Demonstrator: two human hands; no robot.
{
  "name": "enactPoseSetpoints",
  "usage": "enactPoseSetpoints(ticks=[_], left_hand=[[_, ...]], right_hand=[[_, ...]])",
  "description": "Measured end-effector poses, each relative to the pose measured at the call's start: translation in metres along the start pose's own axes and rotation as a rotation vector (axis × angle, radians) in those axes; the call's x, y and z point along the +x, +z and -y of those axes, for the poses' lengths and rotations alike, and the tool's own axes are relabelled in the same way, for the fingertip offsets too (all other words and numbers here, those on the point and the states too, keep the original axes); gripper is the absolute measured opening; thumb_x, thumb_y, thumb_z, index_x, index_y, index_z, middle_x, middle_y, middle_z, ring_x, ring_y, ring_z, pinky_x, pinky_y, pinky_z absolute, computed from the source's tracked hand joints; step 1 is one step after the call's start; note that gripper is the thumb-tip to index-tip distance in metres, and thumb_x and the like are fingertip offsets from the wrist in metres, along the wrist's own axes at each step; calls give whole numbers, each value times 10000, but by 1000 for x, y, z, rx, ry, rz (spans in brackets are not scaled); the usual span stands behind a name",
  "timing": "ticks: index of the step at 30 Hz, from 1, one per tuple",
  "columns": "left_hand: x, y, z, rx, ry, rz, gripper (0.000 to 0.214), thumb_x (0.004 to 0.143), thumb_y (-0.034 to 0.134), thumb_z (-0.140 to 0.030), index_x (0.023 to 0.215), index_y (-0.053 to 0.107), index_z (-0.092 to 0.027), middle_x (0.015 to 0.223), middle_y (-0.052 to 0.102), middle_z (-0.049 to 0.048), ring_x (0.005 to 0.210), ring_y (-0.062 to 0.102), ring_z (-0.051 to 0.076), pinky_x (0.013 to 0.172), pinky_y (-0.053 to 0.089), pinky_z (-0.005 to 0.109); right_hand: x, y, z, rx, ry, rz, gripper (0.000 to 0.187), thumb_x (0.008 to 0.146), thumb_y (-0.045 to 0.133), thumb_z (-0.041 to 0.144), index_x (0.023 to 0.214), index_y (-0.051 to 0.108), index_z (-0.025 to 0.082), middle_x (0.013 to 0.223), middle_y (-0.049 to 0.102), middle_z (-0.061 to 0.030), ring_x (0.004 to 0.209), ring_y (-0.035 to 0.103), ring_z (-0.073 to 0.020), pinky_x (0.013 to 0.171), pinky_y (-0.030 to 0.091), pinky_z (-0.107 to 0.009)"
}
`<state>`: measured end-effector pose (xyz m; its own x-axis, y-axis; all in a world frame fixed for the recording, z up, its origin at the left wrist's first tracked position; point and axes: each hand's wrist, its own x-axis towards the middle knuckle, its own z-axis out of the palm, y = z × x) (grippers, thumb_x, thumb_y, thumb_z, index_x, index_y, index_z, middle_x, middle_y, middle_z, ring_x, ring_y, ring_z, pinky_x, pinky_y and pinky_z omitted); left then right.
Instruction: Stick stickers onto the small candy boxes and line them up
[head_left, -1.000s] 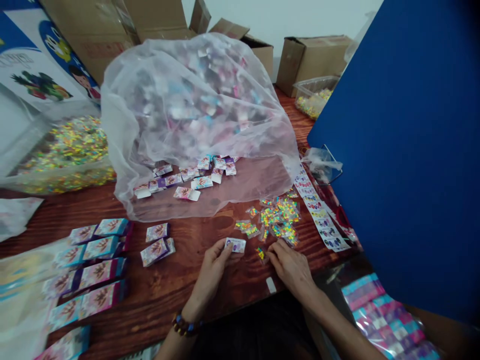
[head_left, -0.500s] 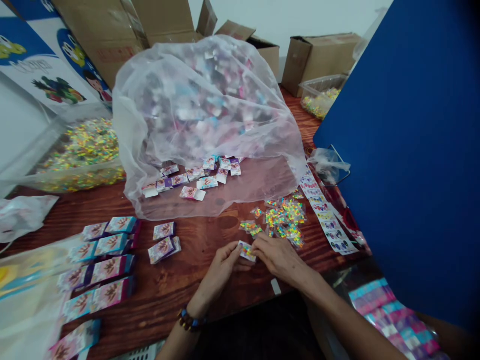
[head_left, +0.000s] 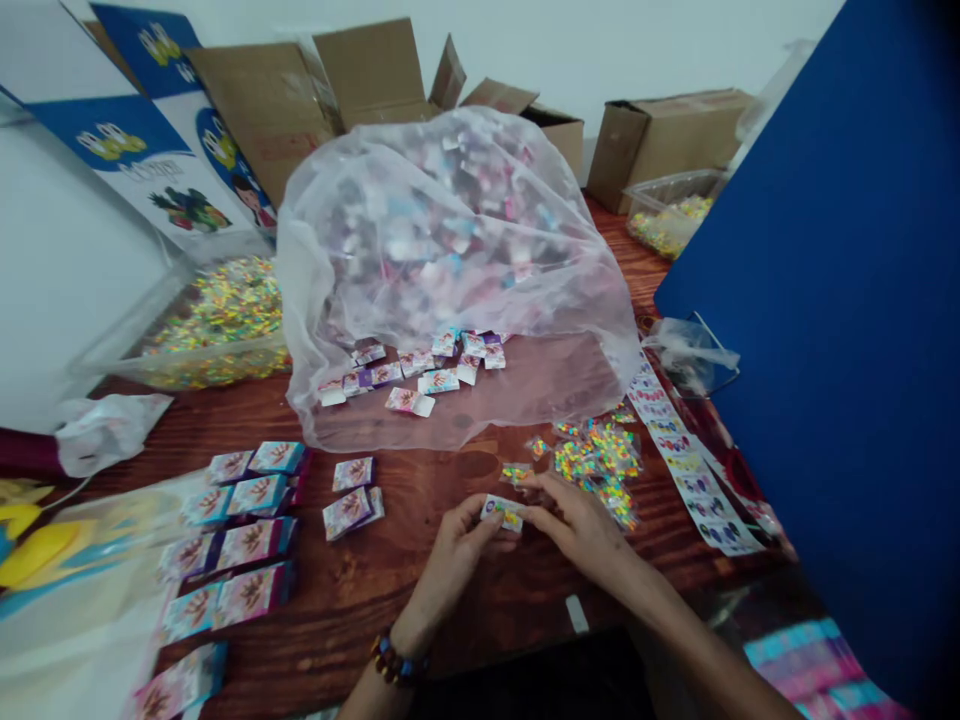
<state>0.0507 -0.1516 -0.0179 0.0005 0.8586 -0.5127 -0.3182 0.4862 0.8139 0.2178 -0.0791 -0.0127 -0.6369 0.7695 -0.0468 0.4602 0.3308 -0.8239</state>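
**Q:** Status of your hands in the head view?

**A:** Your left hand (head_left: pixel 448 572) and right hand (head_left: pixel 579 527) are both closed in a fingertip pinch on the packet (head_left: pixel 501 513), one at each end. Neither hand is released or clenched into a fist.

**Q:** Packet location?

**A:** Between your fingertips, over the table (head_left: pixel 360 600), just beside the loose heap of glitter sachets (head_left: pixel 598 462) by your right hand.

**Q:** Step in hand?

**A:** Judged from the grip, you are working this one packet by hand. Whether you are folding or seating it, you cannot tell from this view.

**Q:** Next move?

**A:** It calls for even pressure from both pinches until the packet sits square. Cartons (head_left: pixel 232 560) lie to your left, and a clear bag (head_left: pixel 450 250) of packets lies ahead.
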Motion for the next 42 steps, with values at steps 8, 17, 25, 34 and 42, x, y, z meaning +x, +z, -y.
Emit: enactPoseSetpoints(ticks=[8,17,25,34,42], left_hand=[[9,4,-9,45,100,-22,381,769,650,-381,1091,602,-184,890,667,52,686,637,168,634,519,269],[40,-19,-53,673,398,-19,303,871,512,-352,1122,614,-215,1073,657,77,996,597,224,885,452,308],[133,-65,-106,1483,625,-463,344,806,499,-106,1139,564,-163,1186,555,150,1139,438,322,949,337,513],[95,-87,-141,1419,579,-459,510,836,554,-308,1305,418,-157,980,556,82,915,522,214,837,430,356],[-8,-56,-38,1228,374,-397,244,846,532,-393,840,561,-151,895,494,42,777,532,156,732,467,293]], right_hand=[[1,36,-15,712,176,-124,213,809,605,401,786,622,189,711,571,17,670,519,-138,624,413,-236],[-15,43,-31,559,259,-218,289,855,528,446,726,585,194,637,500,12,612,455,-145,568,354,-248],[-18,48,-28,345,125,-142,283,899,461,400,756,582,187,718,550,5,700,520,-146,659,365,-239],[-17,47,-32,312,64,-161,279,893,479,401,756,593,187,706,556,0,673,520,-145,638,377,-235],[-19,46,-30,300,64,-155,275,891,485,401,785,604,178,698,539,8,663,507,-141,642,366,-242]])
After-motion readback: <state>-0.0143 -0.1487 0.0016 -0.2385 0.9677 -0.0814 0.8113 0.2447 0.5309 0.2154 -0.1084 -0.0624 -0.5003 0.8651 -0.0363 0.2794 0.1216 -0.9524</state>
